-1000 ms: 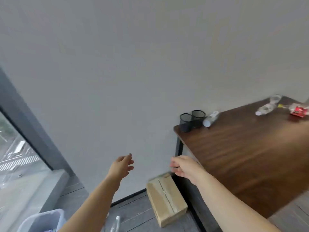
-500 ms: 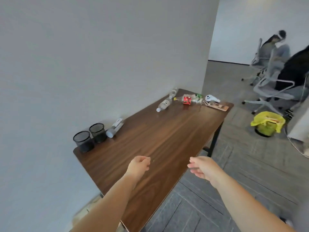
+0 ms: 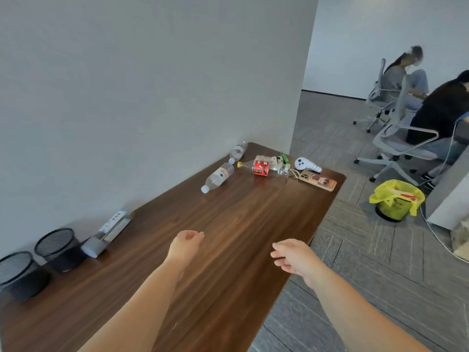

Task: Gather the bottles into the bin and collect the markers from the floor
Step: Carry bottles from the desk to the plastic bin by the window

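Note:
Three plastic bottles lie on their sides at the far end of the brown wooden table [image 3: 253, 224]. A clear bottle with a white cap [image 3: 218, 177] lies nearest the wall, a second clear bottle [image 3: 238, 150] lies behind it, and a bottle with a red label and yellow cap [image 3: 262, 167] lies to their right. My left hand [image 3: 185, 246] hovers over the table's middle, fingers loosely curled, holding nothing. My right hand [image 3: 291, 256] hangs over the table's right edge, fingers spread and empty. Both hands are well short of the bottles. No markers show.
Two black mesh cups [image 3: 59, 246] and a power strip [image 3: 111, 229] sit along the wall at left. A phone [image 3: 317, 179] and a white device [image 3: 305, 165] lie by the bottles. A yellow-lined bin [image 3: 396, 199] stands on the floor at right, near two seated people on office chairs [image 3: 403, 138].
My view has swung right from the wall, box and window corner onto the table. The bottles now sit nearer and larger, and both hands have moved forward over the tabletop.

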Motion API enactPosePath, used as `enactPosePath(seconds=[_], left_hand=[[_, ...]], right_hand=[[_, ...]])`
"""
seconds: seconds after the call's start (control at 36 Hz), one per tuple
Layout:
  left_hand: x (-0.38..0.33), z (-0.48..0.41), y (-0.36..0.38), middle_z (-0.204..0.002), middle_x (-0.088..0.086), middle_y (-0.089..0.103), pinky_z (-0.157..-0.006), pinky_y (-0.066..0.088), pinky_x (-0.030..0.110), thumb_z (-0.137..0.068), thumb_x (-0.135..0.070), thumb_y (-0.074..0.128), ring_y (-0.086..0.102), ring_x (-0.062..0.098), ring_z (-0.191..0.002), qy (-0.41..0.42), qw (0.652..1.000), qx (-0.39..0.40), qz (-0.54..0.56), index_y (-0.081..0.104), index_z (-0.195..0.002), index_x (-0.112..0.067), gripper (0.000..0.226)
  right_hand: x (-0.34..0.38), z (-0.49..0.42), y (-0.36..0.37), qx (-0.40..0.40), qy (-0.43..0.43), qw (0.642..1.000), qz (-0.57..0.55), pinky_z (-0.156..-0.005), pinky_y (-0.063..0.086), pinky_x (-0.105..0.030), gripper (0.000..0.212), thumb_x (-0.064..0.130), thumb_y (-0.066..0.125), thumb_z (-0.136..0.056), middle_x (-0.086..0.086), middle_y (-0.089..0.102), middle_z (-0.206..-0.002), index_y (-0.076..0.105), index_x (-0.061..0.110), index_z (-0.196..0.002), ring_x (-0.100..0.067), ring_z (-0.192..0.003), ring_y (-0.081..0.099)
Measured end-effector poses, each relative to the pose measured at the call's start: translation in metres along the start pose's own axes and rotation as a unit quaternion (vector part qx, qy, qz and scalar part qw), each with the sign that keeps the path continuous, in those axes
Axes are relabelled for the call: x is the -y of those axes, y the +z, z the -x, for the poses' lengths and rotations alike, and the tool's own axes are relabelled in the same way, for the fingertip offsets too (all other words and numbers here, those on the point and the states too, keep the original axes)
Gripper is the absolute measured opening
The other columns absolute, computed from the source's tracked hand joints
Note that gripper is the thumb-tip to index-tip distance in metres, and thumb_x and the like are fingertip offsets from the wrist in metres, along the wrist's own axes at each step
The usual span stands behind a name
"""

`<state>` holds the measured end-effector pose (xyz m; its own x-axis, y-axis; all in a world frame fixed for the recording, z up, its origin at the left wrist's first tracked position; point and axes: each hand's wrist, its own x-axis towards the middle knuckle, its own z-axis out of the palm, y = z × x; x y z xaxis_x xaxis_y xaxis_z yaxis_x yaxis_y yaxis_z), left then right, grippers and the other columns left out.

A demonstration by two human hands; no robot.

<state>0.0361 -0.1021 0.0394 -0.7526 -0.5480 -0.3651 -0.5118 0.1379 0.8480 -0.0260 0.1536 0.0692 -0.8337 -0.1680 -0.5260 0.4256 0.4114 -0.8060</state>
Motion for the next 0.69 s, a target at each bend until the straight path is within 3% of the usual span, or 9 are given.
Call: enactPosePath(seconds=[0.11,0.22,0.33,0.42,0.56,0.69], left_hand=[[-0.040,-0.059,0.022,-0.121,0.004,0.059,-0.090,0.044,0.031,-0.092,-0.038,0.055,0.057,0.022,-0.110,0.005,0.999,-0.012,-0.034,0.053,-0.127,-0.015,0.041],[-0.080,-0.104,0.042,-0.123,-0.003,0.054,-0.087,0.041,0.029,-0.092,-0.039,0.056,0.051,0.014,-0.102,0.033,0.997,-0.019,-0.071,0.050,-0.128,-0.016,0.043],[-0.104,-0.152,0.057,-0.130,-0.001,0.054,-0.082,0.045,0.030,-0.089,-0.041,0.059,0.052,0.013,-0.101,0.039,0.993,-0.034,-0.109,0.048,-0.130,-0.018,0.049],[-0.114,-0.187,0.068,-0.133,0.002,0.052,-0.091,0.049,0.037,-0.086,-0.044,0.061,0.055,0.017,-0.107,0.031,0.988,-0.065,-0.137,0.047,-0.133,-0.018,0.055],[-0.125,-0.238,0.094,-0.135,0.004,0.049,-0.090,0.050,0.040,-0.082,-0.046,0.063,0.055,0.021,-0.108,0.003,0.979,-0.113,-0.172,0.048,-0.133,-0.021,0.058],[-0.138,-0.276,0.128,-0.144,0.008,0.040,-0.101,0.043,0.043,-0.082,-0.045,0.064,0.042,0.030,-0.129,-0.092,0.969,-0.155,-0.172,0.041,-0.140,-0.021,0.067]], right_hand=[[0.047,-0.069,-0.015,-0.001,-0.008,1.000,0.028,-0.076,0.052,-0.023,0.017,0.024,0.055,-0.096,-0.001,0.065,-0.102,0.058,0.014,-0.109,-0.014,-0.093,0.063],[0.086,-0.127,-0.032,-0.032,-0.065,0.994,0.077,-0.096,0.049,-0.034,0.028,0.028,0.055,-0.094,0.000,0.063,-0.113,0.060,0.015,-0.119,-0.016,-0.104,0.060],[0.120,-0.186,-0.046,-0.044,-0.079,0.987,0.134,-0.095,0.044,-0.031,0.038,0.031,0.055,-0.094,0.000,0.056,-0.129,0.052,0.017,-0.129,-0.019,-0.116,0.054],[0.138,-0.241,-0.055,-0.042,-0.097,0.976,0.192,-0.100,0.044,-0.036,0.049,0.036,0.059,-0.091,0.000,0.051,-0.138,0.046,0.019,-0.135,-0.020,-0.124,0.051],[0.162,-0.343,-0.059,-0.069,-0.153,0.927,0.335,-0.103,0.041,-0.042,0.072,0.048,0.065,-0.082,-0.004,0.044,-0.145,0.038,0.019,-0.142,-0.027,-0.134,0.039],[0.178,-0.421,-0.062,-0.037,-0.228,0.856,0.462,-0.112,0.029,-0.044,0.090,0.055,0.064,-0.080,-0.007,0.028,-0.153,0.018,0.020,-0.149,-0.028,-0.142,0.024]])
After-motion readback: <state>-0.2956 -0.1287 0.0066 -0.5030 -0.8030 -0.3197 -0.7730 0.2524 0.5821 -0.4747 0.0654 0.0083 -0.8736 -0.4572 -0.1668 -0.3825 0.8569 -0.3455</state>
